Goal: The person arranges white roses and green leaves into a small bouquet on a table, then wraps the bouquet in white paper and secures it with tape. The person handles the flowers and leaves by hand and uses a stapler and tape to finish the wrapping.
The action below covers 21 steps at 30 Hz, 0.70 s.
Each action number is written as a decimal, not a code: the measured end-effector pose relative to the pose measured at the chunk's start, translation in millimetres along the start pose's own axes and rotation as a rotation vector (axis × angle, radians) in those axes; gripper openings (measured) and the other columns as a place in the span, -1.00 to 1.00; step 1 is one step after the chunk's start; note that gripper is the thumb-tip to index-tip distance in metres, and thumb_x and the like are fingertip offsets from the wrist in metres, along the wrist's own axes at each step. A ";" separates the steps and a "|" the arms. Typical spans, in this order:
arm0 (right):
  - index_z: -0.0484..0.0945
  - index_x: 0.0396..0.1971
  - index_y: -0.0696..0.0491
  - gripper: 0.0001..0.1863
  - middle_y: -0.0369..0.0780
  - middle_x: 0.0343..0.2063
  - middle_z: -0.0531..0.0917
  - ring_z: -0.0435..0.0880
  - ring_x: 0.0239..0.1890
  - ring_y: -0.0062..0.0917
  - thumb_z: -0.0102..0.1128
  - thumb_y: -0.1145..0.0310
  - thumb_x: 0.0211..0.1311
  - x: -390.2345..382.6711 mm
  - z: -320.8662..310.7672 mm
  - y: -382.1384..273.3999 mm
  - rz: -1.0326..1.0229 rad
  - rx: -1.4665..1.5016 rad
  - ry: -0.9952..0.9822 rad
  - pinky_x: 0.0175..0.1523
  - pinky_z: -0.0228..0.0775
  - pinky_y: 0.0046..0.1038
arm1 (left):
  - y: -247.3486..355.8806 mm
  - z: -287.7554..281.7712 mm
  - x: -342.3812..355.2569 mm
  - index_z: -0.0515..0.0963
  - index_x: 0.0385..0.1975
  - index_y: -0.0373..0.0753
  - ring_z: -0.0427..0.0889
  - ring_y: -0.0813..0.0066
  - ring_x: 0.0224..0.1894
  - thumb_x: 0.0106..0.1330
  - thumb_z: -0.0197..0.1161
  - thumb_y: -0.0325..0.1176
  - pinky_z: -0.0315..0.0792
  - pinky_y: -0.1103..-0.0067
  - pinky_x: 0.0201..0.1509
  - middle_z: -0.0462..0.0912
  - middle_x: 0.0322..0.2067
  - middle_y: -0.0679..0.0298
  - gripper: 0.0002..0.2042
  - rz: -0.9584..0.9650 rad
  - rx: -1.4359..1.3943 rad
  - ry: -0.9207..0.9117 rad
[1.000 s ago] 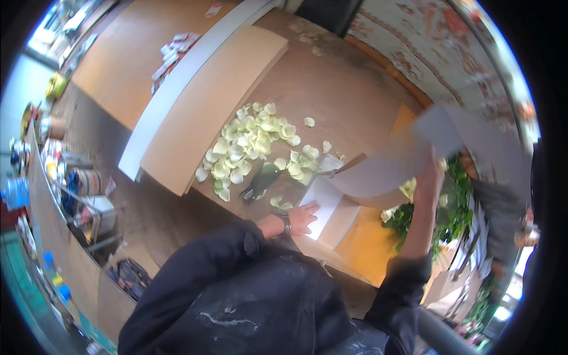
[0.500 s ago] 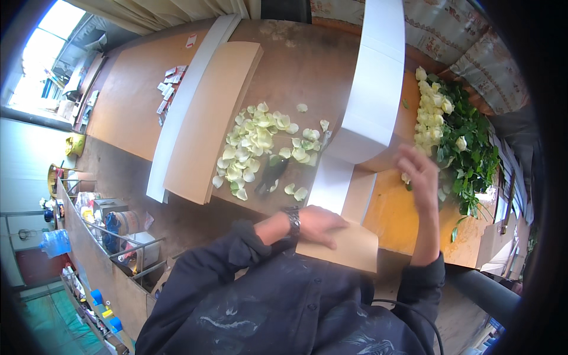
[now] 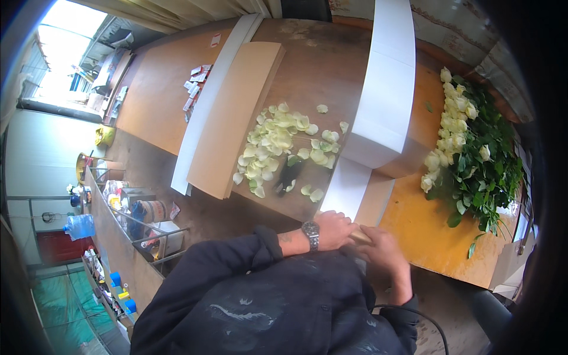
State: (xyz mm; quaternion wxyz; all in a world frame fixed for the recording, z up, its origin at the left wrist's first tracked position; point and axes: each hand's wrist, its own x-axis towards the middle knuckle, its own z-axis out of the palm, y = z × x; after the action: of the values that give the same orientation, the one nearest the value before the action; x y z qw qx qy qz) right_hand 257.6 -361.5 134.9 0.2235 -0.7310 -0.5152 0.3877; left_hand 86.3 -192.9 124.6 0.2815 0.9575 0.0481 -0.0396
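My left hand (image 3: 335,231), below a wristwatch, has its fingers curled on the near end of a long, folded white-and-kraft cardboard piece (image 3: 350,192) at the table's front edge. My right hand (image 3: 378,251) is just beside it, fingers closed on the same brown end. The cardboard's white upper section (image 3: 386,89) rises away from me. Loose pale petals (image 3: 266,145) lie to its left, partly around a dark object (image 3: 288,174) that I cannot make out. White roses with leafy stems (image 3: 458,136) lie to the right on an orange board (image 3: 414,231).
Stacked cardboard strips (image 3: 228,118) and small boxes (image 3: 194,86) lie on the left part of the worktable (image 3: 148,100). A metal-railed shelf with containers (image 3: 151,219) and a blue water bottle (image 3: 77,226) stand at the left. A curtain (image 3: 177,15) hangs behind.
My right hand has come down and left from beside the upright cardboard to the near end, beside my left hand. The brown end flap that lay flat under my left hand is now mostly covered by both hands.
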 end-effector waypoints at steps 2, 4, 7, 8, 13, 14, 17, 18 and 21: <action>0.62 0.17 0.10 -0.50 -0.04 -0.12 0.75 0.77 -0.04 -0.32 0.38 0.22 0.27 6.9 -22.1 11.3 0.057 0.287 -0.137 0.04 0.59 -0.25 | -6.9 -4.1 1.8 0.66 -0.07 -0.15 0.74 0.20 -0.10 0.40 0.24 -0.15 0.57 0.30 -0.02 0.77 -0.24 0.20 -0.74 -0.106 -0.208 0.036; 0.59 0.21 0.12 -0.47 -0.04 -0.08 0.75 0.75 0.00 -0.39 0.35 0.20 0.31 30.5 -27.1 21.6 0.281 0.713 -0.046 0.06 0.58 -0.28 | -21.2 -6.8 4.9 0.64 0.00 -0.15 0.76 0.11 -0.12 0.40 0.28 -0.12 0.60 0.26 -0.05 0.79 -0.20 0.14 -0.69 -0.259 -0.373 0.110; 0.55 0.24 0.14 -0.44 -0.03 -0.07 0.76 0.74 0.00 -0.36 0.35 0.20 0.29 79.7 -17.7 45.9 0.480 0.774 0.136 0.08 0.56 -0.28 | -61.4 -7.3 12.0 0.59 0.05 -0.23 0.76 -0.01 -0.16 0.35 0.35 -0.05 0.61 0.21 -0.05 0.78 -0.26 0.04 -0.57 -0.624 -0.340 0.140; 0.54 0.23 0.14 -0.43 -0.03 -0.07 0.76 0.75 0.00 -0.33 0.35 0.20 0.28 95.4 -9.5 55.3 0.506 0.714 0.201 0.08 0.55 -0.27 | -76.6 -5.5 14.0 0.56 0.07 -0.27 0.75 -0.04 -0.15 0.32 0.38 -0.03 0.61 0.20 -0.04 0.77 -0.25 0.00 -0.52 -0.668 -0.309 0.071; 0.55 0.24 0.16 -0.45 -0.21 -0.29 0.71 0.66 -0.36 -0.56 0.37 0.34 0.27 159.5 21.0 98.9 0.443 0.275 0.171 -0.33 0.51 -0.47 | -123.1 19.5 20.5 0.45 0.09 -0.43 0.75 -0.14 -0.10 0.19 0.49 0.02 0.61 0.13 0.00 0.75 -0.23 -0.18 -0.32 -0.748 -0.314 -0.194; 0.56 0.22 0.16 -0.47 -0.25 -0.35 0.70 0.64 -0.39 -0.59 0.37 0.35 0.26 165.3 27.6 101.4 0.444 0.296 0.186 -0.37 0.48 -0.48 | -124.3 26.7 21.5 0.44 0.08 -0.43 0.75 -0.14 -0.07 0.16 0.50 0.00 0.61 0.11 0.03 0.75 -0.18 -0.17 -0.32 -0.703 -0.290 -0.225; 0.61 0.15 0.15 -0.53 -0.29 -0.43 0.67 0.62 -0.42 -0.63 0.39 0.36 0.23 171.9 34.0 97.4 0.484 0.080 0.241 -0.36 0.46 -0.50 | -123.7 42.2 21.5 0.44 -0.01 -0.40 0.74 -0.18 -0.08 0.20 0.47 -0.07 0.61 0.08 0.02 0.74 -0.19 -0.18 -0.44 -0.734 -0.387 -0.192; 0.66 -0.02 0.14 -0.66 -0.30 -0.46 0.66 0.59 -0.45 -0.65 0.38 0.39 0.22 168.7 36.4 91.3 0.521 0.148 0.309 -0.36 0.44 -0.52 | -123.6 45.2 21.5 0.44 -0.06 -0.40 0.74 -0.18 -0.09 0.24 0.45 -0.14 0.61 0.10 0.00 0.74 -0.22 -0.18 -0.51 -0.720 -0.384 -0.178; 0.58 -0.33 0.15 -0.66 -0.14 -0.45 0.62 0.61 -0.36 -0.33 0.45 0.20 0.10 164.3 29.5 73.1 0.565 0.346 0.295 -0.17 0.47 -0.28 | -123.8 49.1 22.4 0.44 -0.07 -0.43 0.74 -0.18 -0.10 0.25 0.44 -0.22 0.62 0.12 0.00 0.73 -0.24 -0.19 -0.55 -0.693 -0.398 -0.167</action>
State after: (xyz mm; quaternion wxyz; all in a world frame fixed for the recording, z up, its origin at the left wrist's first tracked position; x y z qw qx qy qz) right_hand 304.1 -238.4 8.8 0.2999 -0.8439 -0.1820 0.4059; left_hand 92.0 -114.4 14.9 0.4345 0.8049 0.3514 -0.1996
